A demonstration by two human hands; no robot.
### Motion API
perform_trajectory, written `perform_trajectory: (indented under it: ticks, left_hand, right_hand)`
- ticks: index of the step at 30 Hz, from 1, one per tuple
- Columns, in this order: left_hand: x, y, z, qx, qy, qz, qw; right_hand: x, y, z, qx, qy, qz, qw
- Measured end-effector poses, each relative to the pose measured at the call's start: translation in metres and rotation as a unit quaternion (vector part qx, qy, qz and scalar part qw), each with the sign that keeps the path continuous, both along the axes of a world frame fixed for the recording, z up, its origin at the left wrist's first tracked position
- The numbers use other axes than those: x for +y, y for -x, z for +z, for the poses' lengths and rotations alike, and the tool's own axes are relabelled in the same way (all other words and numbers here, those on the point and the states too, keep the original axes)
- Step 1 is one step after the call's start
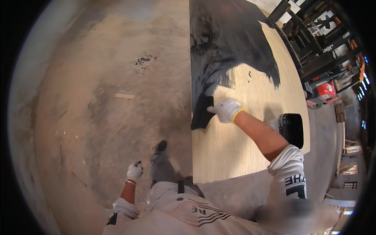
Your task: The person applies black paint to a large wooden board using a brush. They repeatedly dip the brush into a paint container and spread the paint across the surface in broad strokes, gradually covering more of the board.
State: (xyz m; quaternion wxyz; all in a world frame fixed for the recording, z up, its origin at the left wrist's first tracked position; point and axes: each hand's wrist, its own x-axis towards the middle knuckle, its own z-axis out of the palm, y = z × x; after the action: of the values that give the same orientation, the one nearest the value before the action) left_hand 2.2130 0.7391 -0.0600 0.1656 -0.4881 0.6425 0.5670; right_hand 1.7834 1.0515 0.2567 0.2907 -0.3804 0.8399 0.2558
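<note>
A pale wood-grain board [235, 156] lies to the right, its far part smeared with black paint [239, 43]. My right hand [227, 109], in a white glove with a yellow cuff, is low over the board at the near end of the black area. Its fingers are closed at a dark black patch, and whatever they grip blends into the paint. On the board near my right forearm stands a black-coated rectangular container [291, 130]. My left hand [135, 171], gloved in white with dark-stained fingertips, hangs beside my leg with its fingers curled and nothing visible in them.
Bare, dusty floor stretches out on the left, with dark paint spots [145, 60] and a small wooden strip [125, 96] on it. Dark metal framing [313, 43] stands beyond the board's right side, near a red machine part [326, 91]. My shoe [161, 146] is beside the board's left edge.
</note>
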Motion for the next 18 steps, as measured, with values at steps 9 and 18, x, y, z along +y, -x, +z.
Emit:
perform_trajectory:
  ticks: [9,18]
  left_hand:
    - [0.144,-0.106,0.025,0.029,-0.003,0.028,0.999]
    - [0.214,-0.135,-0.008,-0.067,0.003,0.103,0.992]
  right_hand:
    - [-0.002,0.009,-0.008,0.024,0.042,0.139,0.989]
    - [-0.06,0.128,-0.009,0.069,0.037,0.099,0.992]
